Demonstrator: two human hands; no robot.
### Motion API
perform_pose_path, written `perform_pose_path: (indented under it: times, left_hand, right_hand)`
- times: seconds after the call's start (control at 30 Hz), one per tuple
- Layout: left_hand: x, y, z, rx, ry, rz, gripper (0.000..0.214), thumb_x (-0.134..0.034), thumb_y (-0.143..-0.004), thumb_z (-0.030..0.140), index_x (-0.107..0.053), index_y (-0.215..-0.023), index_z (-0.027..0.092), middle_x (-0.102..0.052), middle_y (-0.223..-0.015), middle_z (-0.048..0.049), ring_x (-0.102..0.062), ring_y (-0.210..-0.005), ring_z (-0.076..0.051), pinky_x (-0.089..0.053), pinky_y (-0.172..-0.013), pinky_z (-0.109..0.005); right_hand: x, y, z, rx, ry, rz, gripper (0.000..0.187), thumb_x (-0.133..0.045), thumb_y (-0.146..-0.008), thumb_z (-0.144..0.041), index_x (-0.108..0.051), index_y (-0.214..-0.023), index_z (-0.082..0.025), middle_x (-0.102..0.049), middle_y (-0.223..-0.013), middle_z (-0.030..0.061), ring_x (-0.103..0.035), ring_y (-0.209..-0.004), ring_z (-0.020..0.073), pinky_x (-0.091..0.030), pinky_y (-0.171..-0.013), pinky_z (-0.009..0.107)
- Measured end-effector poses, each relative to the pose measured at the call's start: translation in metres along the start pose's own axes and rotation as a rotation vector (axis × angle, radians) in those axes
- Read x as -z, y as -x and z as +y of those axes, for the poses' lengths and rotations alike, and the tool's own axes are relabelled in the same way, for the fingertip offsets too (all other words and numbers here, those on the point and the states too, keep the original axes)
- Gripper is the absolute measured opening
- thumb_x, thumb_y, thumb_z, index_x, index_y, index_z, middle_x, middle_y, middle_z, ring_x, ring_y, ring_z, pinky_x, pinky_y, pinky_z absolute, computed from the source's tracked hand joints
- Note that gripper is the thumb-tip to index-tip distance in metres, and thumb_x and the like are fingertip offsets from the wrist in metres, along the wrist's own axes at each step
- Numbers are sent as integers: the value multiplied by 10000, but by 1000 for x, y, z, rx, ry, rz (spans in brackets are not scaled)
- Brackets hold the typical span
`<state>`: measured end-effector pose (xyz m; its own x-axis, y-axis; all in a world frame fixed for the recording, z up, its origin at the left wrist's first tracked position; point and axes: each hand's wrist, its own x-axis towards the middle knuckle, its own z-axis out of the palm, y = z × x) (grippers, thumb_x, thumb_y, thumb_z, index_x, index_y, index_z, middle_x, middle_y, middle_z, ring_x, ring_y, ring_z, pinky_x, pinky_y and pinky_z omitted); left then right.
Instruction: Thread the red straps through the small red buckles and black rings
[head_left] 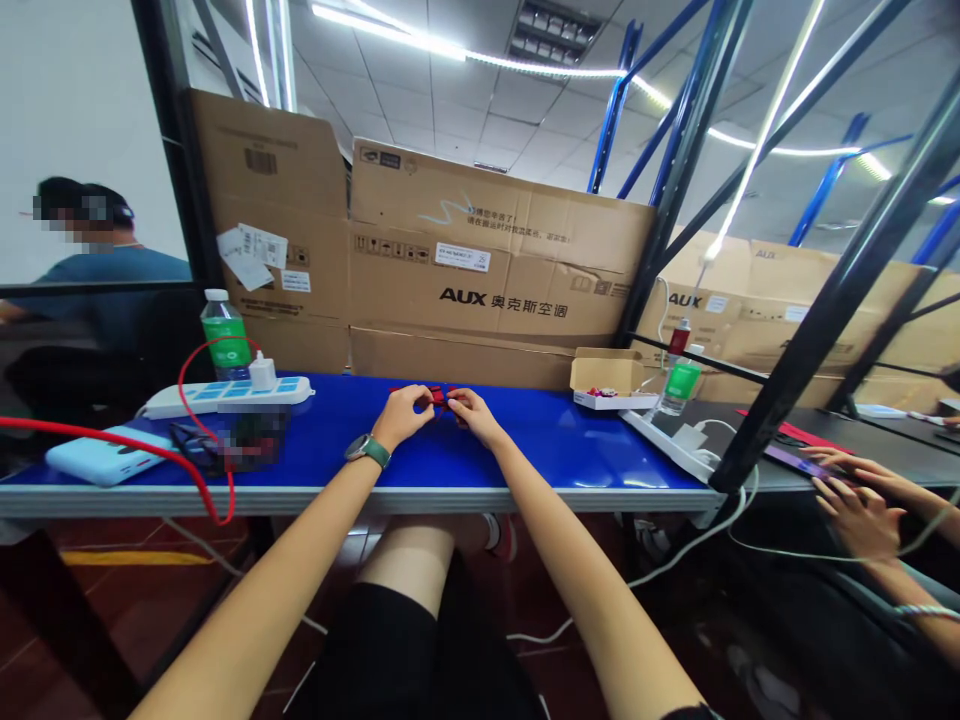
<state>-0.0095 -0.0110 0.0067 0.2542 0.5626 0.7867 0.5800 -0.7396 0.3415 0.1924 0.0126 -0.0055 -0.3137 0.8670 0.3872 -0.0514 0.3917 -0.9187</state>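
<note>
Both my hands meet over the middle of the blue table top [525, 450]. My left hand [403, 412], with a watch on the wrist, pinches one end of a small dark red ribbon piece [439, 396]. My right hand [469, 409] pinches the other end of it. The fingers of both hands are closed on it, and most of the piece is hidden between them. It lies low, at the table surface.
A white power strip [225, 396] with a red cable [196, 470], a green bottle [224, 337] and a pale blue power bank [105, 456] lie at the left. A small open box [609, 382] stands at the right. Cardboard boxes [487, 270] wall the back. Another person's hands [855, 495] work at the right.
</note>
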Motion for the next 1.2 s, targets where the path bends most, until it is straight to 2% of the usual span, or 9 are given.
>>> perform_pose_path:
  times: [0.2, 0.33, 0.53, 0.6, 0.73, 0.8, 0.9, 1.07, 1.2]
  left_hand:
    - [-8, 5, -7, -22, 96, -219, 388, -759, -752, 359, -661, -1092, 201, -711, -1029, -81, -667, -817, -224, -535, -777, -344]
    - [-8, 4, -14, -23, 46, -209, 104, -659, -828, 260, -715, -905, 218, -724, -900, -63, -675, -835, -228, -521, -803, -341]
    - [-7, 8, -27, 28, -162, -209, 229, -591, -790, 132, -779, -830, 256, -722, -948, -66, -672, -907, -233, -505, -836, -329]
    - [-10, 11, -31, 96, -232, -195, 296, -549, -800, 109, -784, -897, 261, -722, -1040, -80, -664, -999, -257, -493, -883, -355]
    - [-15, 13, -39, 261, -327, -173, 319, -552, -861, 241, -722, -1131, 240, -656, -1273, -133, -607, -1156, -331, -437, -990, -484]
    - [-17, 14, -41, 330, -358, -204, 367, -564, -879, 360, -680, -1203, 233, -613, -1349, -161, -586, -1187, -353, -409, -1010, -536]
    - [-17, 13, -42, 381, -404, -281, 427, -536, -899, 460, -644, -1238, 225, -610, -1357, -184, -564, -1221, -369, -368, -1028, -591]
    - [-11, 10, -29, 382, -541, -378, 405, -445, -953, 448, -603, -1246, 216, -613, -1353, -164, -541, -1250, -353, -337, -1041, -592]
    - [-7, 9, -19, 372, -578, -417, 354, -427, -965, 416, -574, -1209, 205, -627, -1325, -150, -581, -1191, -331, -372, -1006, -561]
  right_hand:
    - [-1, 1, -6, 107, 216, 82, 338, -751, -757, -481, -627, -913, -207, -629, -741, -19, -568, -669, 129, -450, -602, 230]
    - [0, 4, -7, 135, 348, 46, 282, -712, -797, -469, -662, -877, -204, -645, -746, -14, -582, -710, 144, -464, -672, 248]
    - [8, 8, -5, 205, 673, -114, 94, -696, -784, -273, -713, -856, -217, -712, -847, -7, -639, -809, 165, -470, -786, 268]
    - [14, 10, -7, 136, 827, -43, 86, -699, -759, -215, -717, -843, -225, -722, -862, 9, -655, -832, 185, -476, -789, 277]
    - [27, 18, -14, -238, 1181, 399, 157, -670, -828, -259, -732, -957, -195, -717, -1017, 142, -666, -969, 279, -487, -835, 373]
    - [31, 22, -18, -359, 1287, 540, 238, -655, -867, -304, -728, -1039, -158, -682, -1109, 216, -625, -1091, 348, -470, -894, 452]
    - [29, 25, -20, -391, 1324, 557, 297, -600, -915, -322, -714, -1106, -126, -608, -1227, 267, -559, -1191, 392, -453, -930, 491]
    - [21, 25, -19, -367, 1360, 629, 458, -610, -864, -226, -584, -1310, -125, -505, -1342, 258, -552, -1192, 360, -482, -913, 437]
    - [27, 21, -15, -333, 1387, 442, 366, -576, -858, -128, -628, -1219, -101, -599, -1221, 219, -592, -1141, 294, -482, -930, 351]
